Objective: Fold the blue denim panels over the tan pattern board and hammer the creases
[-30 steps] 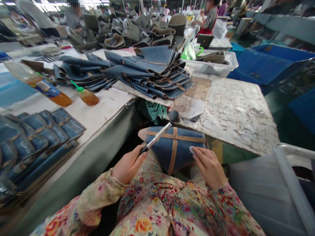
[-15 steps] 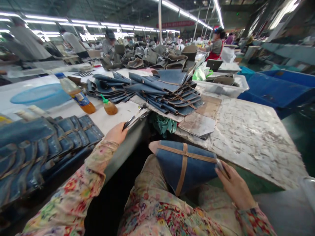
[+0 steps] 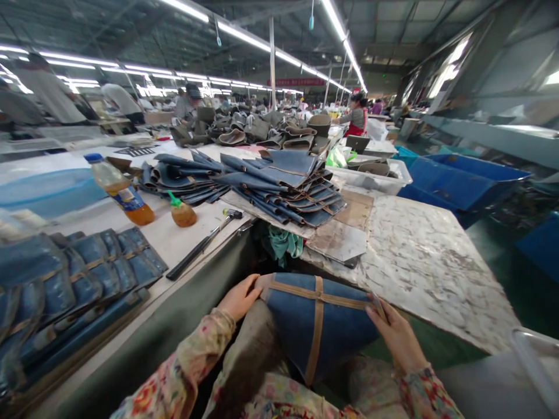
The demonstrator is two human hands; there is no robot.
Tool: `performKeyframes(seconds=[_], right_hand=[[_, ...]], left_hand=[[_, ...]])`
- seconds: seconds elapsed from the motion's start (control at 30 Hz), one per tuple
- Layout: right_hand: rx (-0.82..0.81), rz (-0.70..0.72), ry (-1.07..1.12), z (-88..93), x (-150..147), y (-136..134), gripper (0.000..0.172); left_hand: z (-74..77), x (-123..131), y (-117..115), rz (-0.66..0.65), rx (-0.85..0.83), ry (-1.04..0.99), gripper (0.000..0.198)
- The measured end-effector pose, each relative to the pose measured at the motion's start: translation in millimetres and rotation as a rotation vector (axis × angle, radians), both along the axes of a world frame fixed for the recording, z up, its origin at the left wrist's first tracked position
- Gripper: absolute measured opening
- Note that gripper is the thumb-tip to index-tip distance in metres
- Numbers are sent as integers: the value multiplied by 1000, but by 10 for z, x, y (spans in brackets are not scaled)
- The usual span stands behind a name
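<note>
A blue boot-upper piece (image 3: pixel 338 326) with crossed tan strips lies across my lap, a pale tip showing at its left end. My left hand (image 3: pixel 240 298) has its fingers closed at that left end. At the other end my right hand (image 3: pixel 391 329) grips the piece's corner, together with a small tool (image 3: pixel 379 306) whose kind I cannot make out. On the table's front edge, left of the lap, a hammer (image 3: pixel 203 245) with a dark handle lies untouched.
Stacked blue pieces (image 3: pixel 279 180) lie ahead, more blue pieces (image 3: pixel 87 267) at left. A bottle (image 3: pixel 126 201) of amber liquid and a small green-tipped squeeze bottle (image 3: pixel 182 214) stand between. Right are a worn white board (image 3: pixel 419 256) and blue bins (image 3: pixel 463 180). People work behind.
My left hand has let go of the hammer, now lying on the table, and has come to the left end of the boot-upper piece. My right hand keeps its hold. The view tilted up.
</note>
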State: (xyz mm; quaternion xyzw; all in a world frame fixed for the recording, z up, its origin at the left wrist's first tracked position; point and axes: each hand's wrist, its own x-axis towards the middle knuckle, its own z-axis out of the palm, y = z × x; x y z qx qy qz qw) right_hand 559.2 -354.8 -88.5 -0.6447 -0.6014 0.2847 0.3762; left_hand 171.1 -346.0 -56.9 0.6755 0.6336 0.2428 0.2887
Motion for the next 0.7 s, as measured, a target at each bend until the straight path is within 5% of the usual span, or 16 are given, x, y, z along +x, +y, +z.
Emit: performKeyframes(seconds=[0.13, 0.3, 0.47, 0.57, 0.7], right_hand=[[83, 69, -34, 376, -160, 62, 43], [273, 254, -104, 1134, -653, -63, 36], [352, 484, -121, 1510, -1195, -37, 30], [410, 558, -98, 1768, -1325, 1, 30], [591, 466, 7, 2345, -1299, -52, 26]], left_hand=[[-252, 197, -64, 172, -124, -267, 51], [-231, 88, -9, 258, -251, -454, 61], [-207, -75, -24, 448, -205, -521, 60], [90, -232, -39, 549, -45, -670, 57], [1049, -388, -76, 645, 260, -815, 45]])
